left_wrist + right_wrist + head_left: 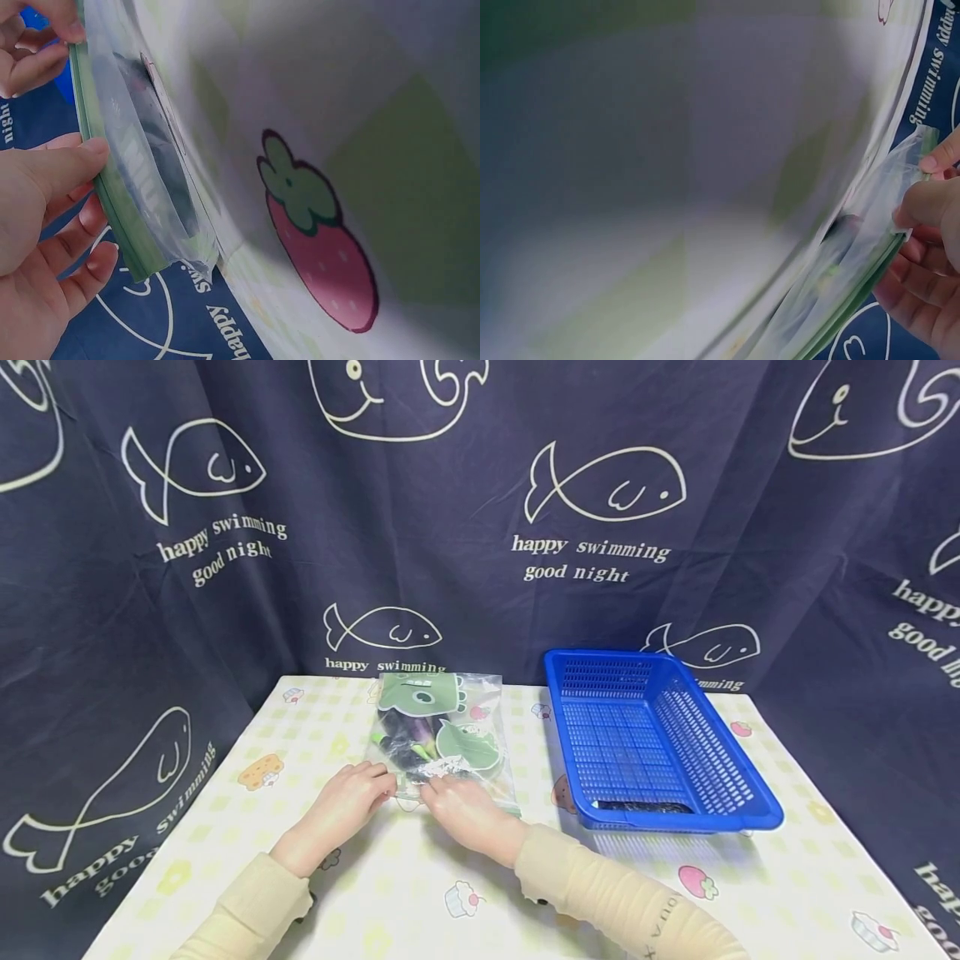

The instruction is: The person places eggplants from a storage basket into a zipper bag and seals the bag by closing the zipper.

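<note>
A clear zip bag with green cartoon prints lies near the table's back edge. Through its plastic show dark purple eggplants with bright green ends; their exact number is hard to tell. My left hand pinches the bag's green zip strip between thumb and fingers, seen closely in the left wrist view. Along the same strip, my right hand pinches the bag's edge, its thumb on top in the right wrist view. Both hands are at the bag's near edge, a short way apart.
Right of the bag stands a blue plastic basket with slotted walls. A dark, shiny item lies inside against its near wall. A checked cloth with printed cakes and fruit covers the table. Navy curtains hang behind and beside it.
</note>
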Tool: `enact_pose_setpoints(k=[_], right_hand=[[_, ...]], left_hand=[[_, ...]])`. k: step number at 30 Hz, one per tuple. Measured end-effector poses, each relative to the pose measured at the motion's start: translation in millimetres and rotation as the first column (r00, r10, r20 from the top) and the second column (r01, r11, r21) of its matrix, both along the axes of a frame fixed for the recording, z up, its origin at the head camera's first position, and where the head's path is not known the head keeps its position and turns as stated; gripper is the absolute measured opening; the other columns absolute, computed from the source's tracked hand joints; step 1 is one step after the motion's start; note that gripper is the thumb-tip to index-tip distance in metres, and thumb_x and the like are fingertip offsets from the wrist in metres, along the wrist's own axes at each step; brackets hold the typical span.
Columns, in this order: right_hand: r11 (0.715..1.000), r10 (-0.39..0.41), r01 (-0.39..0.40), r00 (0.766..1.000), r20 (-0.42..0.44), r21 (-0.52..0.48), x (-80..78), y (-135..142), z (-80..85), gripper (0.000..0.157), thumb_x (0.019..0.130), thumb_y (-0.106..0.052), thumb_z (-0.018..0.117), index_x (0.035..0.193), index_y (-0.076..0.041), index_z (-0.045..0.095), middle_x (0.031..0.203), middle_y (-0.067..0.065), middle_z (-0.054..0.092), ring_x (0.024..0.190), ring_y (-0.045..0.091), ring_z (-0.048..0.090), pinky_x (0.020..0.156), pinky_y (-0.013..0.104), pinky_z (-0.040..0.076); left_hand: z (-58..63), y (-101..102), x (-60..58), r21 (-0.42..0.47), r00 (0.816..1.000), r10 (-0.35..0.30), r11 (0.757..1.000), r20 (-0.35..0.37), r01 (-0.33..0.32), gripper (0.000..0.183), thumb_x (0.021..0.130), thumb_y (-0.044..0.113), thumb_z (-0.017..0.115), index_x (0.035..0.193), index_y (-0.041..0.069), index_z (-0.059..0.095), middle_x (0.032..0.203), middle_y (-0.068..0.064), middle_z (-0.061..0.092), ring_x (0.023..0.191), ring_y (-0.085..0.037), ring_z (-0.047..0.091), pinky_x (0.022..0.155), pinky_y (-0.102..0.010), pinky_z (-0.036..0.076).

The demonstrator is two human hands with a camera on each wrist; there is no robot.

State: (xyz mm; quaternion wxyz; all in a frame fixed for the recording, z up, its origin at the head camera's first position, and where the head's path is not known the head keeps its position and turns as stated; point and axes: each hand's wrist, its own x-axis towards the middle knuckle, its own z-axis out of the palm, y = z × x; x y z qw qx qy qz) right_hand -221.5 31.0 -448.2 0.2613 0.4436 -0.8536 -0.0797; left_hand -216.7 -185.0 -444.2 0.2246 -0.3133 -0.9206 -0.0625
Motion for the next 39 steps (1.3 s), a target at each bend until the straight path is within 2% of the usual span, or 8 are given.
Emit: enact_pose_setpoints(k=[11,22,33,39], right_hand=[[0.999,0.001,0.001,0.999,0.048,-0.053,-2.1,15,-2.6,0.006,0.084,-0.007,0.061,0.087,-0.012,0.06,0.083,-0.003,0.06,0.073,0.012,0.058,0.064,0.024,0.052],[0.999,-0.001,0.005,0.997,0.072,-0.047,-4.1,30,-3.7,0.008,0.081,-0.009,0.064,0.087,-0.011,0.059,0.08,-0.002,0.057,0.068,0.011,0.055,0.053,0.023,0.049],[1.0,0.005,-0.002,0.998,0.07,-0.03,-2.4,43,-3.7,0.008,0.082,-0.012,0.066,0.086,-0.011,0.059,0.08,-0.002,0.057,0.067,0.011,0.056,0.053,0.024,0.05],[1.0,0.004,-0.002,0.997,0.08,-0.031,-1.4,48,-4.0,0.008,0.083,-0.013,0.066,0.086,-0.011,0.059,0.08,-0.002,0.057,0.068,0.011,0.056,0.054,0.024,0.05]], left_hand=[[0.0,-1,-2.1,-0.005,1.0,-0.002,1.0,-0.003,0.002,0.022,0.075,0.012,0.075,0.074,0.022,0.056,0.077,0.011,0.054,0.072,-0.013,0.05,0.06,-0.027,0.038],[-0.5,-3,-1.7,0.005,1.0,-0.003,1.0,0.002,0.003,0.019,0.076,0.012,0.074,0.075,0.02,0.057,0.077,0.01,0.053,0.073,-0.013,0.049,0.06,-0.027,0.038],[-3.7,-6,-3.3,0.002,1.0,0.006,1.0,-0.01,-0.006,0.023,0.074,0.013,0.074,0.072,0.02,0.053,0.072,0.011,0.048,0.069,-0.012,0.046,0.06,-0.027,0.037],[-3.6,-7,-3.6,-0.009,0.999,0.02,1.0,0.033,-0.02,0.02,0.077,0.016,0.072,0.073,0.021,0.054,0.073,0.011,0.048,0.07,-0.012,0.045,0.061,-0.027,0.037]])
